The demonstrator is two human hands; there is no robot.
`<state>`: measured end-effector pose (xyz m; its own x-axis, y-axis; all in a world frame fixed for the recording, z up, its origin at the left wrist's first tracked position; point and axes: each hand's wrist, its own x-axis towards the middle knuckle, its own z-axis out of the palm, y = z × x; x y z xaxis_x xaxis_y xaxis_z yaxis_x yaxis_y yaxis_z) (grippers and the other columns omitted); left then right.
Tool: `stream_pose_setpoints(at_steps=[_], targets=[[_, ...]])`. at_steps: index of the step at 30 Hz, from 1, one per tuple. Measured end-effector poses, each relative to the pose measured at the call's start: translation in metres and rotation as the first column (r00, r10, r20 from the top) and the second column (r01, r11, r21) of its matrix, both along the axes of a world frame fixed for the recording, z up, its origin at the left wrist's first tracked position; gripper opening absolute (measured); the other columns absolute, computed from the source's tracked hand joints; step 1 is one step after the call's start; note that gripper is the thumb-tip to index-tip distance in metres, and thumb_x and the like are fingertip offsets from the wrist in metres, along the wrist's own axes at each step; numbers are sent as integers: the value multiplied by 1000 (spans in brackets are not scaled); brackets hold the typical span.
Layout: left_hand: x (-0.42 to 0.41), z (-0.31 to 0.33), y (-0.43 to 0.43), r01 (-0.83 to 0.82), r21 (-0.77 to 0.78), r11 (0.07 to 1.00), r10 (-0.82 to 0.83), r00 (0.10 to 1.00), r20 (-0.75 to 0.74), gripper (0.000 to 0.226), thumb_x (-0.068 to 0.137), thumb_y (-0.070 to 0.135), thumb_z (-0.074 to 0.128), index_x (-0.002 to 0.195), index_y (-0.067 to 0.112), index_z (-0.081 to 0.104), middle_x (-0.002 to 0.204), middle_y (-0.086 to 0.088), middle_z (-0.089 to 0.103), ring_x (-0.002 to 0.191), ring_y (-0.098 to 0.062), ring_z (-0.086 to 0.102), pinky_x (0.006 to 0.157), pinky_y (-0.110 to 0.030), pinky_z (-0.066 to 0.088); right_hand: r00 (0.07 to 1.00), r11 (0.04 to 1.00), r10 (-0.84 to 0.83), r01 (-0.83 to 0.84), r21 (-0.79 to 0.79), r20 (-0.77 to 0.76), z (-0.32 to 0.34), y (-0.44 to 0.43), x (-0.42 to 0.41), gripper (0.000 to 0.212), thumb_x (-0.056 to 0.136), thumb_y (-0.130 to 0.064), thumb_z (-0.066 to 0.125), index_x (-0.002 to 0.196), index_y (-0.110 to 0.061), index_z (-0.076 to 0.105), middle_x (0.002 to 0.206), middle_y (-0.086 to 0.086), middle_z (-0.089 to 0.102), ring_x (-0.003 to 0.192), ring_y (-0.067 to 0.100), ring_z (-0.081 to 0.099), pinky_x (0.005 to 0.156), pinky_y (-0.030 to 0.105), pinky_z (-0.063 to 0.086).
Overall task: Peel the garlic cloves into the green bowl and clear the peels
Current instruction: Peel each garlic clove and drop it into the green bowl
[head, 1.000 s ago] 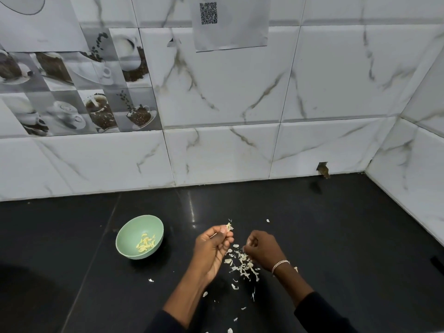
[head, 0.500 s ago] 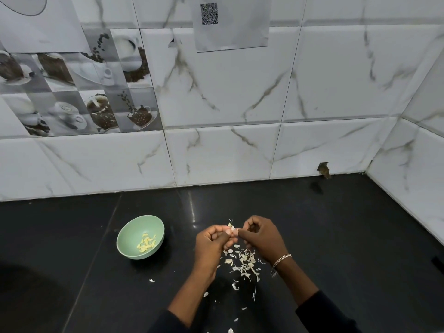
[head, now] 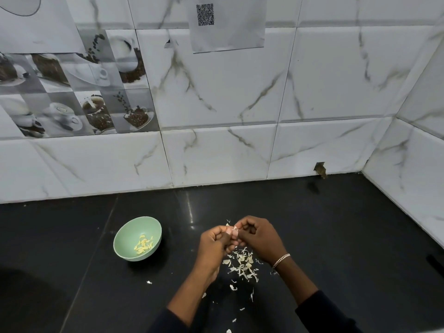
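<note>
A green bowl (head: 125, 248) stands on the black counter at the left, with several peeled yellowish cloves (head: 143, 244) lying inside. To its right, my left hand (head: 215, 245) and my right hand (head: 260, 237) meet above the counter. Their fingertips pinch one small garlic clove (head: 234, 230) between them, with a bit of papery skin sticking up. A heap of white garlic peels (head: 243, 264) lies under the hands. Loose peel scraps are scattered nearer to me.
The black counter (head: 348, 236) runs back to a white marble-tiled wall and a side wall at the right. A single peel scrap (head: 149, 282) lies in front of the bowl. A small hole in the tile (head: 320, 169) sits at counter level, back right.
My right hand rose from the peel heap and joined the left hand. Both now pinch the clove that the left hand held alone.
</note>
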<state>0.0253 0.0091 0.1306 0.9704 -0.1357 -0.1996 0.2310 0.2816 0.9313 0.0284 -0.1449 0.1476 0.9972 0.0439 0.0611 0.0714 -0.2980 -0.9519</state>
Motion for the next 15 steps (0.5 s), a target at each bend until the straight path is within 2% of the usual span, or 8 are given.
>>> stream_pose_setpoints(at_steps=[2, 7, 12, 15], targets=[[0, 1, 0, -8, 13, 1000, 7, 999, 51, 16, 99, 5, 58, 101, -3, 72, 81, -23, 71, 73, -24, 70, 62, -20, 54, 1000, 999, -15, 15, 42, -8, 0, -1, 0, 7, 85, -10, 77, 87, -5, 72, 75, 12, 75, 64, 26, 73, 64, 32, 61], [0, 10, -1, -53, 98, 994, 37, 986, 164, 12, 93, 0, 66, 103, -2, 71, 76, -13, 73, 65, -13, 66, 60, -20, 52, 995, 966, -64, 80, 245, -72, -1, 0, 1, 7, 89, -1, 71, 88, 6, 72, 76, 23, 73, 66, 29, 70, 61, 28, 58], [1, 12, 0, -118, 192, 974, 72, 970, 232, 5, 94, -1, 65, 96, -1, 69, 70, -9, 71, 62, -11, 64, 57, -20, 50, 995, 953, 22, 7, 303, -95, 2, 1, 1, 7, 92, -2, 68, 90, 3, 73, 79, 25, 72, 69, 27, 68, 64, 30, 58], [0, 11, -2, -120, 218, 968, 66, 968, 241, 6, 95, 1, 63, 95, 1, 69, 74, -11, 72, 66, -13, 65, 59, -23, 51, 995, 965, 40, -14, 260, -96, 5, -1, 2, 10, 92, -3, 67, 88, 3, 72, 76, 20, 73, 66, 26, 66, 62, 30, 57]])
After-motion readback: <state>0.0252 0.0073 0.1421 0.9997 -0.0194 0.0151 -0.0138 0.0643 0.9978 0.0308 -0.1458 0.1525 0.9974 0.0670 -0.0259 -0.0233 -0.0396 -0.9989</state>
